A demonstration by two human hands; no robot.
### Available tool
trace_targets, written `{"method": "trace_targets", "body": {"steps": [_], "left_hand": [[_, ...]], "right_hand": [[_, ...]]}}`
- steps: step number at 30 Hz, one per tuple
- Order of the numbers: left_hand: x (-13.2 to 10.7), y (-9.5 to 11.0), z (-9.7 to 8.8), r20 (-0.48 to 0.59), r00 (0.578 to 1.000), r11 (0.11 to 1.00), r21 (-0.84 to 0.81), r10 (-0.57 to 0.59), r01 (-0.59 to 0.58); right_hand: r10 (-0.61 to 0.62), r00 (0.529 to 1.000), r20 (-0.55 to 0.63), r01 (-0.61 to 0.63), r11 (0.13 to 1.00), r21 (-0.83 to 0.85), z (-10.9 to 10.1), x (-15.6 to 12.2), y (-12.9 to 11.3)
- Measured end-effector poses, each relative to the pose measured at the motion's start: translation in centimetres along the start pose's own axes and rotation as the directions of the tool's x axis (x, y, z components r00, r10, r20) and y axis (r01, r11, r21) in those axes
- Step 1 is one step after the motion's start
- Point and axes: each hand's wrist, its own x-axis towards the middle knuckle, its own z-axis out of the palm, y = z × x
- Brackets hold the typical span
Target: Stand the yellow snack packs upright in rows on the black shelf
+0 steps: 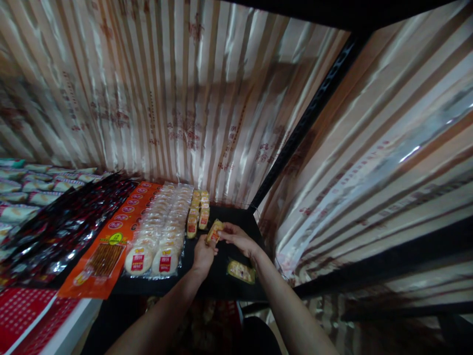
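Note:
My left hand (202, 254) and my right hand (238, 237) both pinch one small yellow snack packet (214, 230) above a black shelf (221, 276). Just beyond the packet stand two short rows of similar yellow packets (197, 213) with red labels. Another yellow packet (241, 271) lies flat on the shelf under my right wrist. Left of my hands are rows of clear packs of round white cakes (162, 231) with red labels.
Orange packets (111, 246) and dark glossy packets (55, 231) lie further left, with pale packets (22, 192) at the far left. Striped shiny curtains (177, 98) close the back and right side. A black shelf post (306, 118) runs diagonally at the right.

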Motion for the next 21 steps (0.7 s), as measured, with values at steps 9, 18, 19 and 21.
{"method": "trace_targets", "body": {"steps": [9,18,19,21], "left_hand": [[-0.4,-1.4,-0.4,-0.109,0.985,0.925,0.371,0.136,-0.087],[0.1,-1.2,-0.2,-0.087,0.944,0.791,0.574,0.318,-0.213],[0.4,-1.2,-0.3,-0.091,0.946,0.789,0.579,0.313,-0.205],[0.8,-1.1,-0.5,-0.097,0.943,0.788,0.580,0.318,-0.206]], "right_hand": [[-0.101,0.975,-0.197,0.099,0.995,-0.020,1.8,1.9,1.4],[-0.181,0.959,-0.220,0.105,0.943,-0.317,3.3,4.8,1.6],[-0.187,0.954,-0.235,0.104,0.939,-0.327,3.5,5.1,1.5],[-0.192,0.946,-0.261,0.101,0.940,-0.325,3.8,5.5,1.6]]}}
